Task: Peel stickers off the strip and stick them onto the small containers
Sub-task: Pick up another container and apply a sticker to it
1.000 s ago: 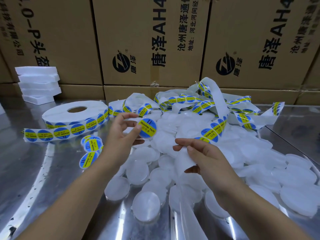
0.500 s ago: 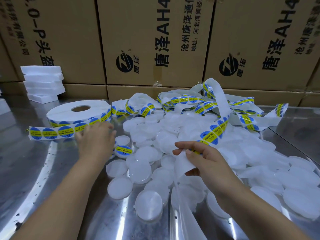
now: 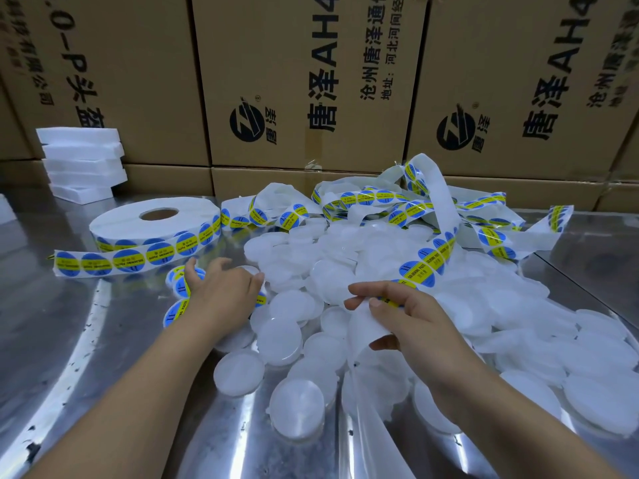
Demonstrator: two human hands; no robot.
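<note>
A long sticker strip (image 3: pixel 428 261) with blue and yellow round stickers loops from the roll (image 3: pixel 155 223) over a heap of small white round containers (image 3: pixel 297 340). My right hand (image 3: pixel 408 316) pinches the strip at its peeled end, and bare backing paper (image 3: pixel 363 344) hangs below it. My left hand (image 3: pixel 224 292) lies palm down with fingers spread over the left edge of the heap. Its fingertips touch a plain container (image 3: pixel 249 271). Labelled containers (image 3: pixel 174 311) lie partly hidden under and beside that hand.
The shiny metal table (image 3: pixel 69 375) carries everything. A stack of white foam blocks (image 3: pixel 83 164) stands at the back left. Printed cardboard boxes (image 3: pixel 311 81) wall off the back. More strip loops (image 3: pixel 491 236) lie at the back right.
My left hand lowered the freshly labelled container to the group at the left and let it go, then spread over the heap's edge. My right hand stayed on the strip.
</note>
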